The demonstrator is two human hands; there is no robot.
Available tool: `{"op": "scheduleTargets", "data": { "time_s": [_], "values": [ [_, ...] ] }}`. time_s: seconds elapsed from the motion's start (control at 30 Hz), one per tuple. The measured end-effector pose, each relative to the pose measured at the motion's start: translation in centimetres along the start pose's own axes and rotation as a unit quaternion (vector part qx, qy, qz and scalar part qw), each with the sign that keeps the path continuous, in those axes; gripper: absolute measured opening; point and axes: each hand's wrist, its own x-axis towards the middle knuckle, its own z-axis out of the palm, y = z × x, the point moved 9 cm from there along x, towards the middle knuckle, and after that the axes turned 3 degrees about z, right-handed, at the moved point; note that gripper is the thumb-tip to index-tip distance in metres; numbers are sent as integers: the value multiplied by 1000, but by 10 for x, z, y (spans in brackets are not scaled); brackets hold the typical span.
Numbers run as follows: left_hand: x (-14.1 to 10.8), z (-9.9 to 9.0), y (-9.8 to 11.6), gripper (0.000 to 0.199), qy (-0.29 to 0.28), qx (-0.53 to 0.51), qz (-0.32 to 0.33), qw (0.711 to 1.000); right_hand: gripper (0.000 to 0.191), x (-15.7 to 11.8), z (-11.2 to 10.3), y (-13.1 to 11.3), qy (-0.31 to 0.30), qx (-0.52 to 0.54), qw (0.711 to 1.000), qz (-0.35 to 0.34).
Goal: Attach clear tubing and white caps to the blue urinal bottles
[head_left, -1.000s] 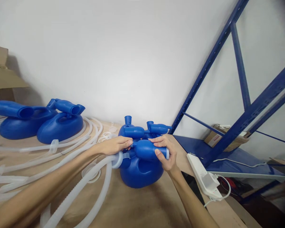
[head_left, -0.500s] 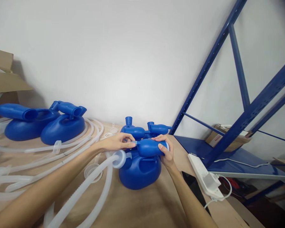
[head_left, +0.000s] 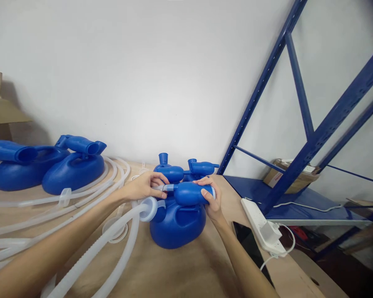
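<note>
My right hand [head_left: 211, 198] is wrapped round a blue bulb-shaped plastic funnel [head_left: 189, 193], its wide end to the right with a pale rim. At the funnel's narrow left tip, my left hand [head_left: 147, 186] pinches the end of a clear plastic tube [head_left: 168, 188], which sits over the tip. Directly below them a blue handled urinal bottle [head_left: 178, 227] stands on the wooden table [head_left: 161, 273]. A white cap [head_left: 149, 209] with a tube through it hangs at its mouth, on the left. The fingertips of my left hand are partly hidden.
More blue urinal bottles [head_left: 73, 173] with funnels stand at the left, and others [head_left: 170, 171] behind my hands. Translucent tubes [head_left: 83, 203] spread over the left side. A phone [head_left: 250, 246] and a white power strip [head_left: 262, 227] lie right, beside a blue metal shelf [head_left: 294, 209].
The view has shifted slightly to the right. My left hand has drawn back a little from the funnel, and more of the tube end shows between my fingers and its tip.
</note>
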Motion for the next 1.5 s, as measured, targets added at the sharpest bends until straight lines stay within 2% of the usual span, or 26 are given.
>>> {"op": "scheduleTargets", "data": {
  "time_s": [0.13,0.3,0.5,0.7,0.87,1.03,1.17,1.23,1.3,1.37,1.43,1.5],
  "values": [
    [-3,2,5,50,3,2,11,1000,19,0,-2,-2,14,-9,1000,-6],
    [-4,-1,24,62,10,128,52,990,18,0,0,-5,16,-29,999,-19],
    [1,7,30,50,-15,144,48,988,15,1,7,-9,-4,-27,999,-31],
    [-1,12,45,36,-9,253,83,964,23,4,8,-9,-16,-38,999,-29],
    [-4,12,52,39,4,309,85,947,21,5,10,-12,-25,-30,998,-44],
    [-7,6,55,42,-14,328,80,941,28,10,10,-10,-37,-44,998,-30],
    [-25,-12,68,33,-9,377,58,924,35,24,17,-3,-110,-68,992,3],
    [-41,-26,78,29,11,413,41,910,39,33,18,-2,-146,-92,985,15],
    [-60,-35,80,22,2,435,6,901,39,41,16,-3,-166,-113,979,19],
    [-78,-37,75,11,-37,445,-40,894,34,46,14,-6,-189,-130,973,29],
    [-91,-35,69,13,-69,453,-71,886,29,47,13,-7,-225,-141,963,51],
    [-95,-34,64,17,-70,463,-78,880,40,46,10,-7,-255,-128,956,73]
  ]
}}
